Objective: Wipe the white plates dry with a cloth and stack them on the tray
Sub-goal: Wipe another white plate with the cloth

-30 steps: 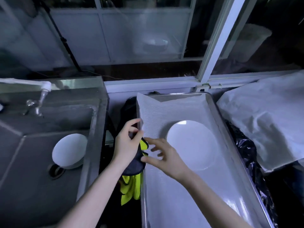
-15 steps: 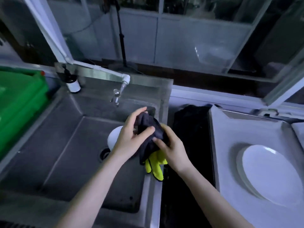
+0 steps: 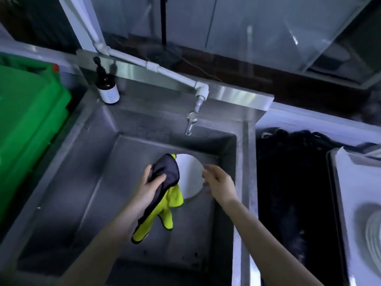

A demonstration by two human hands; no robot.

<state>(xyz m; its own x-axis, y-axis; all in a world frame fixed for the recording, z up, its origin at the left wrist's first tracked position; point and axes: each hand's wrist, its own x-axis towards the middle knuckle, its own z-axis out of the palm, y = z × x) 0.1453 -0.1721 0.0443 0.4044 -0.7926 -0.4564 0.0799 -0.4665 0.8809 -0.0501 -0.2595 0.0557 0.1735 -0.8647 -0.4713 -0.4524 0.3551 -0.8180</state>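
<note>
A white plate (image 3: pixel 190 176) leans in the steel sink (image 3: pixel 86 182), against its right wall. My left hand (image 3: pixel 147 187) grips a dark and yellow cloth (image 3: pixel 162 195) that hangs down just left of the plate and covers its left edge. My right hand (image 3: pixel 219 183) hovers over the plate's right edge with fingers relaxed and spread, holding nothing. The tray (image 3: pixel 338 203) lies at the far right, with stacked white plates (image 3: pixel 374 232) at the frame's edge.
A tap (image 3: pixel 192 118) on a white pipe hangs over the sink's back. A dark pump bottle (image 3: pixel 107 87) stands at the sink's back left corner. Green crates (image 3: pixel 26 124) fill the left. A black bag (image 3: pixel 292 182) lies between sink and tray.
My view swung left from the tray to the sink. My right hand let go of the cloth and moved over the plate. My left hand carried the cloth down into the sink.
</note>
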